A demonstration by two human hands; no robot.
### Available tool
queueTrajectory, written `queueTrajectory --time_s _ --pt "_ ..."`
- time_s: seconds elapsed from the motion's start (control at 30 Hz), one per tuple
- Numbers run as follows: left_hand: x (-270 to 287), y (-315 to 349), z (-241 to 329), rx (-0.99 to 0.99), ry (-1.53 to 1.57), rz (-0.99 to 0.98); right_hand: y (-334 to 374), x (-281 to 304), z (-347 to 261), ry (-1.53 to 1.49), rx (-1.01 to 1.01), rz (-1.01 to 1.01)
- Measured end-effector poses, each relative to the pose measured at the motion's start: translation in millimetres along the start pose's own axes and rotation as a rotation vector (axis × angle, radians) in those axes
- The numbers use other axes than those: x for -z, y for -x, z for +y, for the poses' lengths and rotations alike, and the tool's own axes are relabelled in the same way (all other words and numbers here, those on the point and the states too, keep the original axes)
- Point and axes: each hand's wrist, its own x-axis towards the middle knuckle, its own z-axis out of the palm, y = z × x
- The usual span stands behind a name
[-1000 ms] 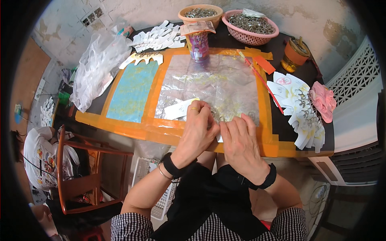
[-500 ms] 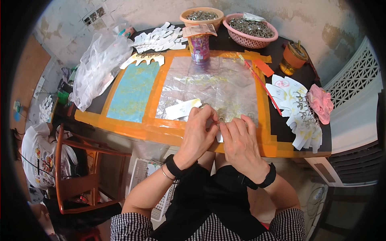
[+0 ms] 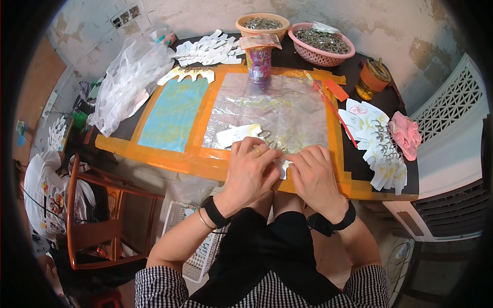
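Near the front edge of the table, my left hand (image 3: 250, 167) is closed, its thumb and fingers pinched at a white cut piece (image 3: 283, 167) that shows between the hands. From the other side my right hand (image 3: 314, 173) bends its closed fingers onto the same piece. Metal rings (image 3: 272, 144) lie just beyond my fingertips. Another white piece (image 3: 237, 135), with a yellowish edge, lies beyond my left hand on the clear plastic sheet (image 3: 267, 108). My fingers hide most of the piece between them and their exact grip.
A purple cup (image 3: 258, 64) stands behind the sheet. Two baskets of metal rings, one orange (image 3: 262, 33) and one pink (image 3: 321, 53), are at the back. Right lie a red brush (image 3: 333, 108), a glue jar (image 3: 372, 79), ringed white pieces (image 3: 377, 138) and a pink cloth (image 3: 405, 134).
My hands have moved slightly apart at the fingertips. More of the white piece and the metal rings shows between and beyond them. The whole view has shifted slightly.
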Motion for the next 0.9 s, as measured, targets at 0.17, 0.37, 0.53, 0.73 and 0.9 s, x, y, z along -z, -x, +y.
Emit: queueTrajectory --time_s 0.17,0.37,0.53,0.73,0.9 --pt "-1 -7 -13 -0.074 0.026 -0.074 -3 -3 1 -0.073 -0.055 0.026" --pt "-7 -7 -12 -0.024 0.07 -0.021 -3 -8 -5 -0.039 -0.106 0.022" --pt "-11 -7 -16 -0.021 0.067 -0.041 -6 -13 -9 0.015 -0.183 0.033" --pt "-2 -6 -29 -0.053 0.169 -0.084 -8 -11 -10 -0.019 -0.187 0.019" --pt "3 -11 -32 -0.047 0.198 -0.138 -10 -10 -9 -0.028 -0.187 -0.003"
